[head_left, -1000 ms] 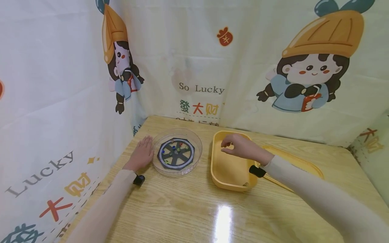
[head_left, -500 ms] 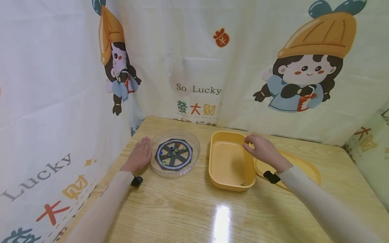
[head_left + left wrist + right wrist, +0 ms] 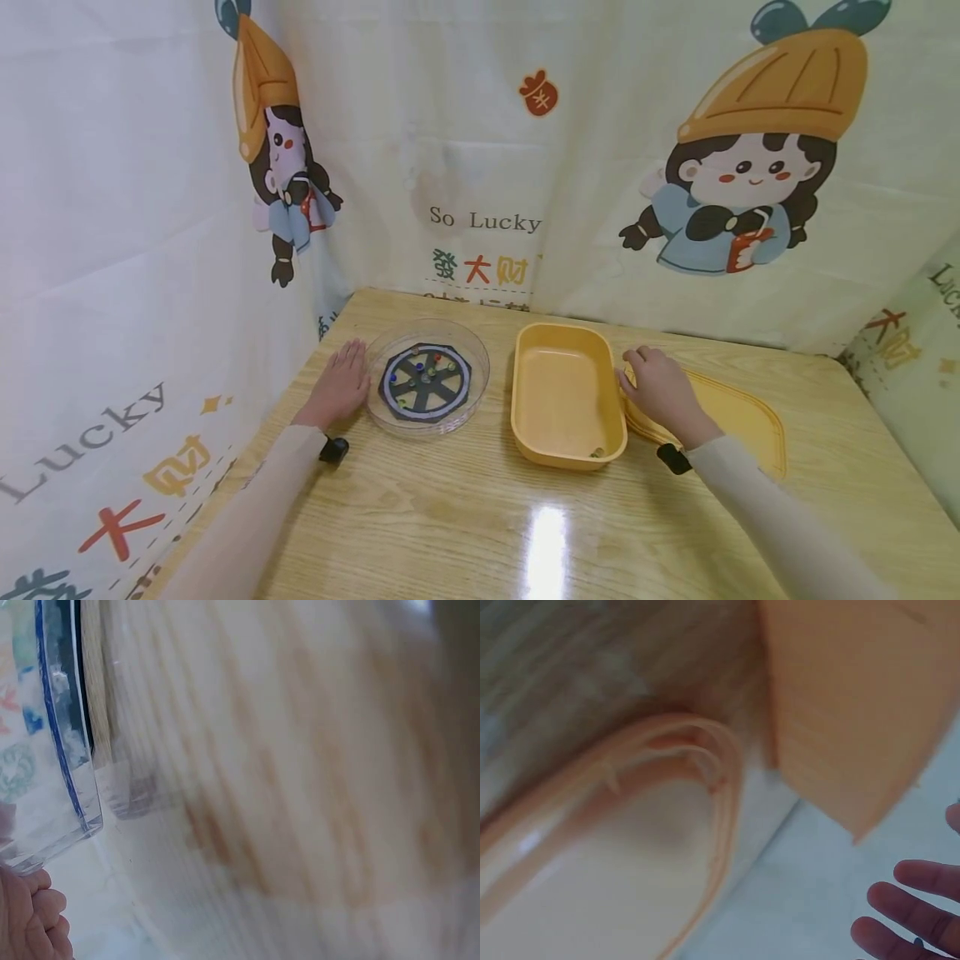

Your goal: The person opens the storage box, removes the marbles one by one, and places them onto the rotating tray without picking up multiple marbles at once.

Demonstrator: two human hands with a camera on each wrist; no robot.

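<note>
My left hand lies with straight fingers against the left side of a clear round dish. Inside the dish is a dark octagonal piece with a white ring and spokes; several small coloured marbles lie on it. My right hand hovers just right of a yellow box, over the near-left part of a yellow lid. Nothing shows between its loosely bent fingers in the right wrist view. A small greenish marble-like thing sits in the box's near right corner.
Everything stands on a wood-grain table with a bright light reflection near the front. A printed curtain encloses the back and both sides. Box and dish stand apart with a narrow strip of table between them.
My right hand has moved right, from above the yellow box to beyond its right edge, over the lid. The left hand stays by the dish. The whole head view shifts slightly.
</note>
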